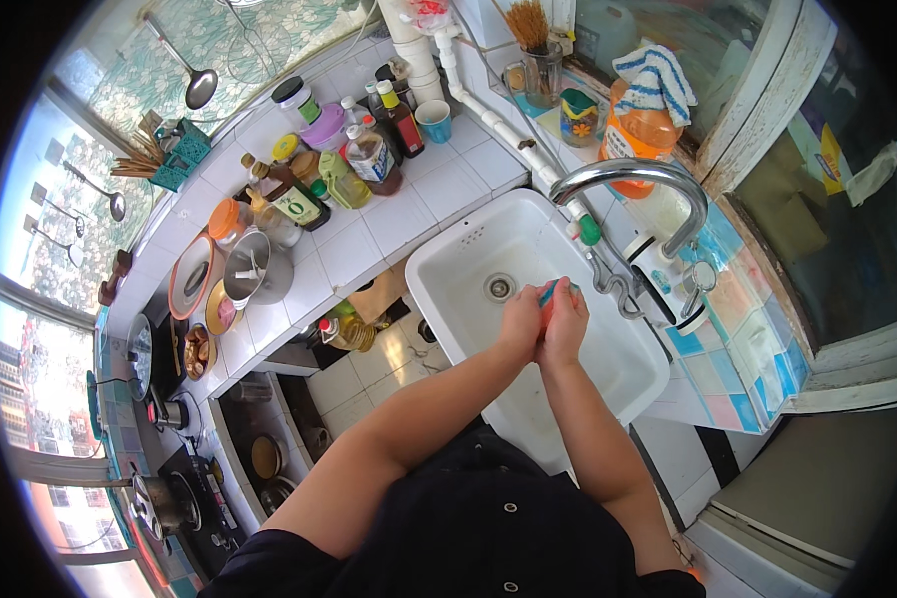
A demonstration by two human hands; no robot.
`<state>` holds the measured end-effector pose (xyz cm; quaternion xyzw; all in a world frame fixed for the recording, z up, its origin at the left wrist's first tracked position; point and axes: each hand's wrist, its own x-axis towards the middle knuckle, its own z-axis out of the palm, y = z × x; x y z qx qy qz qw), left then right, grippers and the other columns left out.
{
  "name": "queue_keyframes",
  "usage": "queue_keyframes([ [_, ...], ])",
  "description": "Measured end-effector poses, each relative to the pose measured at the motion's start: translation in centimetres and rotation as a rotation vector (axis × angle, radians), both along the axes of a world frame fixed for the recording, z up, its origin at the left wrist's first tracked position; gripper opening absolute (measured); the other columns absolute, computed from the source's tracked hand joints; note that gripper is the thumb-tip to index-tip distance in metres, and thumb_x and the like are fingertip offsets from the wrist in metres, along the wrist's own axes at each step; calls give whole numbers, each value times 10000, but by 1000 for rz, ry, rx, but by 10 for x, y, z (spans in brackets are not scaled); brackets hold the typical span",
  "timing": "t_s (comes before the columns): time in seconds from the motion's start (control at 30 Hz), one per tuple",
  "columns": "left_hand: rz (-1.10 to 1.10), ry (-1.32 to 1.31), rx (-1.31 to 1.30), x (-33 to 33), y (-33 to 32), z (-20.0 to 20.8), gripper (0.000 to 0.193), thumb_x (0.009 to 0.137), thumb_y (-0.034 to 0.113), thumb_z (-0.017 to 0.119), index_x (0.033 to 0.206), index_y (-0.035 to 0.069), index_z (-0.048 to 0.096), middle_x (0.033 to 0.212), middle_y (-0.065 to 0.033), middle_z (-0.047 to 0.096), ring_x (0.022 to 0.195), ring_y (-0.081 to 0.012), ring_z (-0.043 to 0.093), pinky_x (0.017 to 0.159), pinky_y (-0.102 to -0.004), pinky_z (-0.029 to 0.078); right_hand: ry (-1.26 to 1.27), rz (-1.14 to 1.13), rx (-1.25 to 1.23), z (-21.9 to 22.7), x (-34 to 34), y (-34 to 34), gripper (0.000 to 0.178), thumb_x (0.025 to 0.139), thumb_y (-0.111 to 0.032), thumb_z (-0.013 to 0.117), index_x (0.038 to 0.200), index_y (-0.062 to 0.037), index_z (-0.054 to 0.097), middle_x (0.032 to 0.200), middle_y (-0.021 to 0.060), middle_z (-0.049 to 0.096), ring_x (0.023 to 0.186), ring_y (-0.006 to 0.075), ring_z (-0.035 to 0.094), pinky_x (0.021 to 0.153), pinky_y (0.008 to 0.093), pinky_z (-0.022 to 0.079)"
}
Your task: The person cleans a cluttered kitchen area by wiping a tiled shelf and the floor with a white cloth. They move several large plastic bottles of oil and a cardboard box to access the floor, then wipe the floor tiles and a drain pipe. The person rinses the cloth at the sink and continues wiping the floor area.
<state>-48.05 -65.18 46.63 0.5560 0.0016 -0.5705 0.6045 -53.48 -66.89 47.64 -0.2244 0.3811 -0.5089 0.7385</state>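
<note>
Over the white sink [628, 371], my left hand [518, 321] and my right hand [566, 327] are pressed together, fingers closed. Between them they squeeze a small soft-looking wad [547, 294], red with a teal part showing at the top. Most of it is hidden by my fingers, so its exact kind does not show. The sink drain [499, 288] lies just beyond my left hand. To the right of my hands, the curved chrome faucet [633, 171] arches over the sink's far right edge. I cannot make out running water.
Bottles, jars and a blue cup [434, 121] crowd the tiled counter [341, 257] at the left. A metal pot [257, 267] stands there too. An orange jug [636, 140] topped with a striped cloth [656, 78] is behind the faucet. A stove [209, 498] lies far left.
</note>
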Motion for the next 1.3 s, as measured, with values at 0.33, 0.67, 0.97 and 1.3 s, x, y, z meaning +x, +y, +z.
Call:
queue_keyframes([
  [0.33,-66,-169,235,22,83,-28,429,893,477,432,1125,120,491,979,-51,557,780,-151,573,637,-311,509,218,610,171,-59,-2,23,281,952,-304,458,1077,-68,543,994,29,574,930,144,551,804,330,458],
  [0.67,232,-96,329,101,214,-58,414,894,409,481,1227,166,454,1083,-18,544,963,-147,555,750,-334,472,304,1076,82,-72,70,110,445,936,-266,482,1327,-75,388,1265,73,467,1136,160,447,985,338,328],
  [0.97,-142,-1085,97,92,299,-74,519,917,299,428,1382,86,344,1408,-116,361,1323,-299,284,1089,-404,202,-202,1168,375,-125,106,200,620,954,-487,310,1338,-1,313,1397,134,350,1285,242,345,1079,386,243],
  [1.3,-457,-1453,731,140,459,-36,337,823,304,578,1153,238,593,1345,-38,417,1273,-264,336,1073,-566,140,424,1271,-69,-77,85,269,582,915,-367,489,1385,-75,310,1428,145,322,1332,245,271,1063,398,228],
])
